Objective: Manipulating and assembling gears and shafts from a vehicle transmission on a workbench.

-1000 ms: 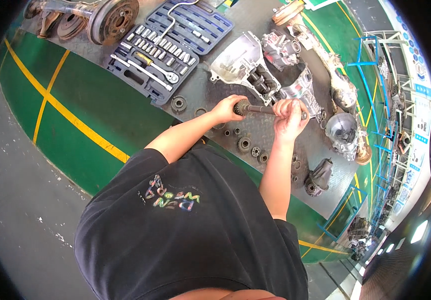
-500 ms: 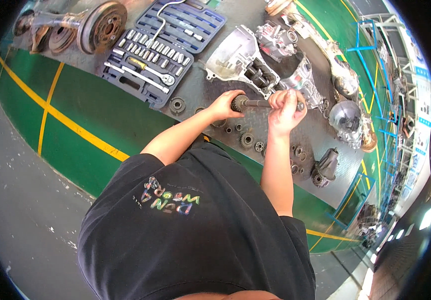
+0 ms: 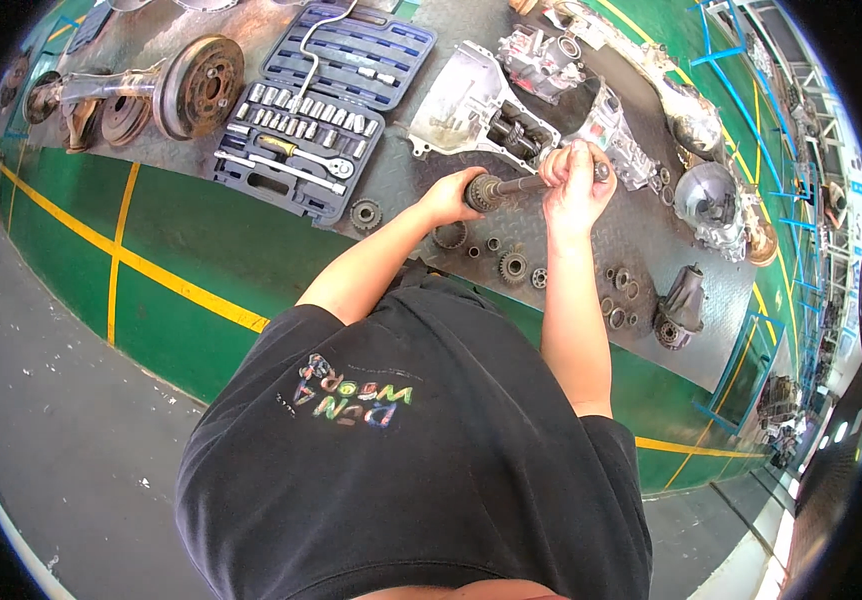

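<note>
My left hand [image 3: 450, 198] is closed around the gear cluster [image 3: 487, 192] at one end of a dark metal shaft [image 3: 524, 185]. My right hand [image 3: 573, 188] grips the other end, fingers wrapped round it and thumb up. Just beyond the shaft is an opened aluminium gearbox housing [image 3: 444, 108] with dark internals showing. Loose gears [image 3: 513, 267], rings and small bushings [image 3: 617, 319] lie below my hands on the steel-plate bench [image 3: 691, 363]. A single gear [image 3: 366, 215] sits left of my left hand.
An open socket set case [image 3: 298, 172] and rusty axle with drums [image 3: 201, 90] occupy the bench's left. More castings [image 3: 536, 62], a bell housing [image 3: 708, 203], a long axle [image 3: 686, 112] and a dark housing [image 3: 683, 305] are rightward. Blue railings [image 3: 721, 62] border the green floor [image 3: 201, 280].
My right hand has risen in the picture, so the shaft's right end now sits higher than its gear end. The surroundings have shifted and rotated slightly in the view.
</note>
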